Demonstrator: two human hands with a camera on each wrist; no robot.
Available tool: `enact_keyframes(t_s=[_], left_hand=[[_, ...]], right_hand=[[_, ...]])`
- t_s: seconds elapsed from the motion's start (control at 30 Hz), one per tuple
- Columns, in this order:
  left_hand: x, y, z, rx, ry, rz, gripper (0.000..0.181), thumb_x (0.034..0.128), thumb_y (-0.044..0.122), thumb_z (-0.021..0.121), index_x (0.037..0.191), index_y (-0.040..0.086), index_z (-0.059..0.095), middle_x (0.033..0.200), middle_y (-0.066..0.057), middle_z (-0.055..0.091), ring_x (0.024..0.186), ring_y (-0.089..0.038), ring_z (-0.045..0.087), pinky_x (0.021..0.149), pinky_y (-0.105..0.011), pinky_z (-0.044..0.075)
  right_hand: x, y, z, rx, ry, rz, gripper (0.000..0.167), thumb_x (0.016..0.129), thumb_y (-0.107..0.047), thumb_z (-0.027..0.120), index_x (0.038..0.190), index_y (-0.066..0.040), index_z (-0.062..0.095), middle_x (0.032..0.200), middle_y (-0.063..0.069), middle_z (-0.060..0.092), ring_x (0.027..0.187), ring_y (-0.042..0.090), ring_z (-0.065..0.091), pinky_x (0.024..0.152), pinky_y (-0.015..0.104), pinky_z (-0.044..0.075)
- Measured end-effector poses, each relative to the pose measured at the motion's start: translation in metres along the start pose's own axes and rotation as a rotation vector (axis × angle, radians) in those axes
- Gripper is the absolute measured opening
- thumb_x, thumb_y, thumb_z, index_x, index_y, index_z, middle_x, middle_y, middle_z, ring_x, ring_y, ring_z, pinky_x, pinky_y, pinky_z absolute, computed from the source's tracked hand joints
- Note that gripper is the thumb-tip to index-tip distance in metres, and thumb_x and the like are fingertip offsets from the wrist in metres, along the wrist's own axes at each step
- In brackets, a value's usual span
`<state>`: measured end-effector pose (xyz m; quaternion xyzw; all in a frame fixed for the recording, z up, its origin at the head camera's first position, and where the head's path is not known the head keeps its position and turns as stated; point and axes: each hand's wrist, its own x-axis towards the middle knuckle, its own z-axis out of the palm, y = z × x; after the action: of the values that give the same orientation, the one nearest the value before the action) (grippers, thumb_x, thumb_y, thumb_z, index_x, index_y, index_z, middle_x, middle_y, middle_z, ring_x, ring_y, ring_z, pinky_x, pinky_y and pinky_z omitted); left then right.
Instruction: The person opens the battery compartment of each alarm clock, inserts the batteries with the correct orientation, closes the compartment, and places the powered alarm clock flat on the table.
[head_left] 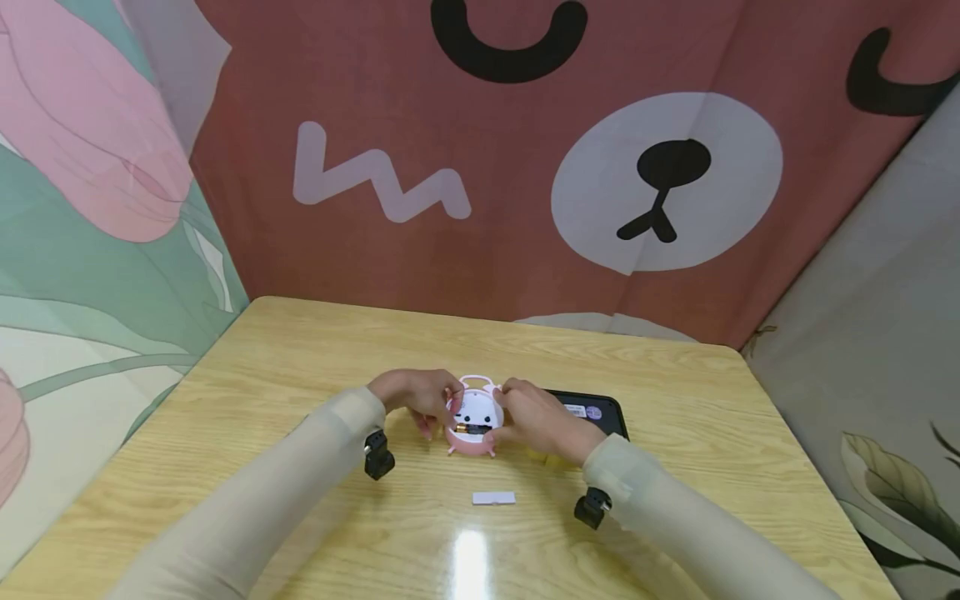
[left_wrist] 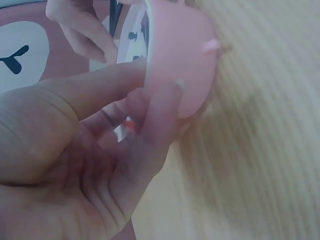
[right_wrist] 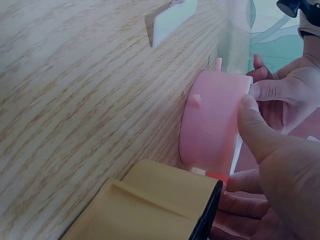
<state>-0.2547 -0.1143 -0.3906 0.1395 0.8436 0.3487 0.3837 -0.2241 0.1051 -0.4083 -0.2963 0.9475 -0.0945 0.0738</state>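
Note:
A pink alarm clock (head_left: 471,446) lies on the table with its white back up. In the back's open compartment sits a dark battery (head_left: 474,429) with a copper-coloured end. My left hand (head_left: 423,393) holds the clock's left rim, thumb and fingers on the edge and pink side (left_wrist: 182,55). From the right, my right hand (head_left: 536,417) grips the opposite side, its thumb on the rim in the right wrist view. Nearer me, apart from the clock, rests a small white battery cover (head_left: 493,498). Some fingertips are hidden behind the clock.
Beside my right hand lies a black-rimmed tray-like object (head_left: 617,417) with labels on it. A tan box-like piece (right_wrist: 160,200) with a black edge is close to the clock in the right wrist view. Printed cloth (head_left: 510,275) hangs behind the wooden table (head_left: 337,333).

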Motion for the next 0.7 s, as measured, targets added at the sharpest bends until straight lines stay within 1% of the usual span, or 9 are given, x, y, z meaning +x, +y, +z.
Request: enact_keyframes(t_s=[0.13, 0.3, 0.47, 0.57, 0.7], left_hand=[[-0.0015, 0.0043, -0.0030, 0.037, -0.020, -0.014, 0.018, 0.0899, 0.004, 0.074, 0.086, 0.006, 0.056, 0.063, -0.004, 0.052, 0.051, -0.011, 0.055, 0.052, -0.022, 0.054], [0.0001, 0.0092, -0.0036, 0.105, -0.016, -0.021, 0.022, 0.0890, 0.004, 0.075, 0.081, 0.007, 0.055, 0.062, -0.003, 0.055, 0.050, -0.011, 0.057, 0.051, -0.022, 0.054], [0.0020, 0.0091, -0.0040, 0.096, -0.026, -0.055, 0.021, 0.0887, 0.003, 0.074, 0.084, 0.008, 0.055, 0.064, -0.003, 0.053, 0.053, -0.012, 0.055, 0.052, -0.021, 0.053], [0.0011, 0.0094, -0.0017, 0.095, -0.004, -0.058, 0.021, 0.0871, 0.001, 0.074, 0.083, 0.008, 0.055, 0.066, -0.003, 0.053, 0.052, -0.012, 0.055, 0.050, -0.021, 0.052], [-0.0009, 0.0089, 0.0027, 0.103, 0.045, -0.049, 0.021, 0.0843, 0.000, 0.074, 0.080, 0.008, 0.056, 0.067, -0.003, 0.055, 0.051, -0.012, 0.054, 0.048, -0.021, 0.051]], right_hand=[[0.0003, -0.0008, 0.0000, 0.000, -0.004, 0.005, 0.065, 0.085, -0.046, 0.079, 0.130, 0.000, 0.067, 0.118, 0.011, 0.064, 0.090, 0.016, 0.054, 0.081, 0.033, 0.050], [0.0003, -0.0011, -0.0001, 0.004, 0.004, 0.004, 0.064, 0.085, -0.045, 0.079, 0.129, 0.000, 0.067, 0.117, 0.010, 0.064, 0.090, 0.015, 0.053, 0.080, 0.033, 0.049], [-0.0004, -0.0015, 0.0005, -0.001, 0.004, -0.005, 0.067, 0.086, -0.046, 0.078, 0.133, 0.000, 0.065, 0.119, 0.011, 0.064, 0.090, 0.015, 0.053, 0.080, 0.033, 0.049], [-0.0007, -0.0016, 0.0013, -0.001, 0.009, -0.004, 0.070, 0.086, -0.046, 0.078, 0.135, 0.001, 0.063, 0.120, 0.011, 0.064, 0.090, 0.015, 0.053, 0.081, 0.033, 0.049], [-0.0004, -0.0012, 0.0031, 0.008, 0.023, -0.005, 0.073, 0.085, -0.046, 0.079, 0.136, 0.003, 0.061, 0.121, 0.012, 0.064, 0.092, 0.016, 0.055, 0.083, 0.034, 0.051]])
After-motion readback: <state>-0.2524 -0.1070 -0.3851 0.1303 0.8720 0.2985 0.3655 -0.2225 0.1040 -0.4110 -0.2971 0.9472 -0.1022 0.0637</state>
